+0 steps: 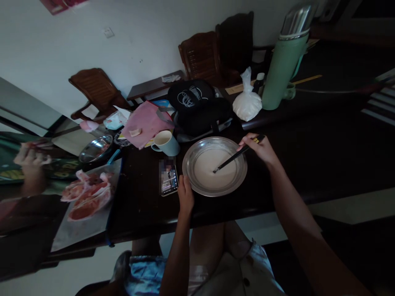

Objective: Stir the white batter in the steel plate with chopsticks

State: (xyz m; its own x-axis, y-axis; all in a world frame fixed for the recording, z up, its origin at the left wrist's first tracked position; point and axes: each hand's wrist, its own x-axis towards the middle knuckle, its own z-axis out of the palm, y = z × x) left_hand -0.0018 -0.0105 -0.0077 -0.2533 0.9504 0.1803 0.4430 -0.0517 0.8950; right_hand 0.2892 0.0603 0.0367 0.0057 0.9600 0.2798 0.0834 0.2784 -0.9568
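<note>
A wide metal bowl of pale, milky batter stands on the dark table in front of me. My left hand grips its rim at the near left side, the fingers partly hidden beneath the edge. Held over the bowl's right side, my right hand is closed around black chopsticks with gold marks near the upper end. They slant down to the left, and their tips dip into the batter. Just left of the bowl lies a lit phone, close to my left hand.
Behind the bowl are a light-blue mug, a black bag, a tied bag of white powder and a tall green thermos. At left, raw meat lies on a board, near another person's hand and a metal basin.
</note>
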